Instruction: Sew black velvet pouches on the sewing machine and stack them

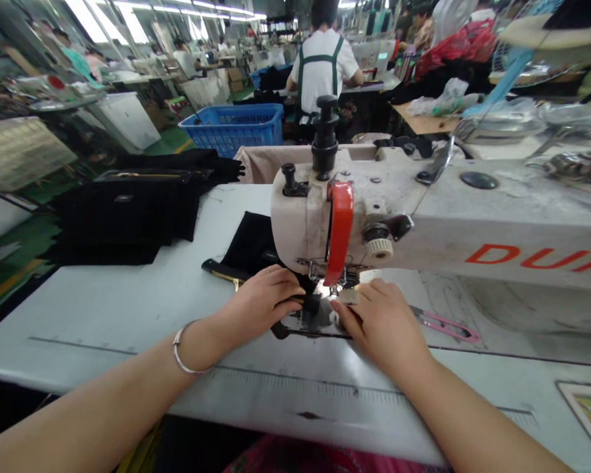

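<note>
A black fabric piece [249, 240] with a gold-toothed zipper [220, 270] along one edge lies on the sewing machine bed, partly under the white machine head [295, 223]. My left hand [266, 299], with a bangle at the wrist, pinches the zippered edge of this piece just left of the presser foot [333, 290]. Close by on the right of the foot, my right hand [379, 322] has its fingers bent and its thumb toward the needle area. What lies between them is hard to make out. The needle is lit by a small lamp.
Stacked black fabric pieces [132, 210] lie on the table's left. Pink-handled thread snips [448, 325] rest under the machine arm. A printed ruler [305, 384] runs along the front. Beyond stand a blue basket [234, 125] and a seated person [322, 69] seen from behind.
</note>
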{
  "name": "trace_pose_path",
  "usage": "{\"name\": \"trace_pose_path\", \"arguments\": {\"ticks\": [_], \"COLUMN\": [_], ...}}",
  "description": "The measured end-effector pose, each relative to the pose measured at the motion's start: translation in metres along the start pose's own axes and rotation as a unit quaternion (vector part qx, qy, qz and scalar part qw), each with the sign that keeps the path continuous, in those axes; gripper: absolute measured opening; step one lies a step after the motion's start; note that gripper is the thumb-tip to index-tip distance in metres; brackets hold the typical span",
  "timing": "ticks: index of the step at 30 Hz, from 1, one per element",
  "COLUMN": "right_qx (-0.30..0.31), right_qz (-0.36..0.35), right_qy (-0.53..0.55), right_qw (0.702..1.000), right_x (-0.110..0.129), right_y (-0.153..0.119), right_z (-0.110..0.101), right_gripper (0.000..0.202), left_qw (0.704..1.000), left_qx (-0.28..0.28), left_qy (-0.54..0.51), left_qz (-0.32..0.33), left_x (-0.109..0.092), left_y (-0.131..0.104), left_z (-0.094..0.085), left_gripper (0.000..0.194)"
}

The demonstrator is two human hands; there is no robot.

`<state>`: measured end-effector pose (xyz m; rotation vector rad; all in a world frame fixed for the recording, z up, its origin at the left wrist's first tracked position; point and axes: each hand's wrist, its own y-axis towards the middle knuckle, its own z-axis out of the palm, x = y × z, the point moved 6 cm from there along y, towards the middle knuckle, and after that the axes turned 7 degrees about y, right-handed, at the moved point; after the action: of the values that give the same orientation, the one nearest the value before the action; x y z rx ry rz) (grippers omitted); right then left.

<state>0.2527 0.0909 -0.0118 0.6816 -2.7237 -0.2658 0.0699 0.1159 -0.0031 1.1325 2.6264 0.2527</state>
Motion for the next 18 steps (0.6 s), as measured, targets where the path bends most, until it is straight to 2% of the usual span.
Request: {"name": "trace_pose_path", "arguments": {"ticks": [3, 6, 10, 13, 15, 18], "right_qx": [0.032, 0.038, 0.044, 0.026, -0.001, -0.027], "right_qz": [-0.011, -0.006, -0.021, 0.004, 0.003, -0.027], "right_qy": [0.017, 0.089, 0.178, 0.193, 0.201, 0.212], "right_qw": [0.999, 0.995, 0.983, 0.981, 0.980, 0.976], "right_x": [0.000, 0.004, 0.015, 0.013, 0.012, 0.014], "right_y": [-0.001, 0.001, 0.006, 0.008, 0.006, 0.002], "right_z": [-0.003, -0.009, -0.001, 0.009, 0.011, 0.010], "right_gripper": [0.032, 0.012, 0.025, 0.020, 0.017, 0.013], "left_qw": [1.000, 0.999, 0.996, 0.996, 0.995, 0.995], "left_qx": [-0.003, -0.032, -0.067, -0.065, -0.070, -0.085], "left_qy": [-0.014, -0.044, -0.063, -0.038, -0.021, -0.025], "left_qz": [0.000, -0.002, -0.016, -0.058, -0.063, -0.036], "left_x": [-0.012, -0.021, -0.026, -0.022, -0.021, -0.023], "left_y": [-0.001, -0.007, -0.012, -0.011, -0.009, -0.007], "left_z": [0.002, 0.001, 0.001, 0.002, 0.002, 0.002], "left_gripper": [0.016, 0.015, 0.012, 0.020, 0.024, 0.013]}}
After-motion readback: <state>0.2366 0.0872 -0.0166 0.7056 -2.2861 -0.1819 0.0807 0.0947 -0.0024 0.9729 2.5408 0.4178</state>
